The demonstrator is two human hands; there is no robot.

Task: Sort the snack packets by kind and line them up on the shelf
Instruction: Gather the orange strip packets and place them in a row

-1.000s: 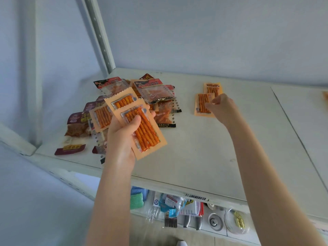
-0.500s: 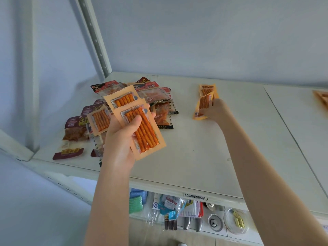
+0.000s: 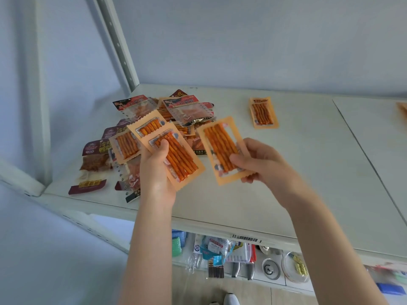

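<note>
White shelf (image 3: 286, 172), mixed pile (image 3: 187, 111) left of centre: my left hand (image 3: 157, 172) grips two orange stick packets (image 3: 174, 157), right hand (image 3: 262, 166) pinches a third packet (image 3: 222, 148) mid-frame, so I'd lay it flush beside the lone packet (image 3: 263, 113) upper right of centre (same kind, edges parallel).

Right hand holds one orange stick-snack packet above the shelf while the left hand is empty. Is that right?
No. The left hand is not empty: it grips two fanned orange stick-snack packets. The rest stands: the right hand holds one orange packet above the shelf, as the head view shows.
</note>
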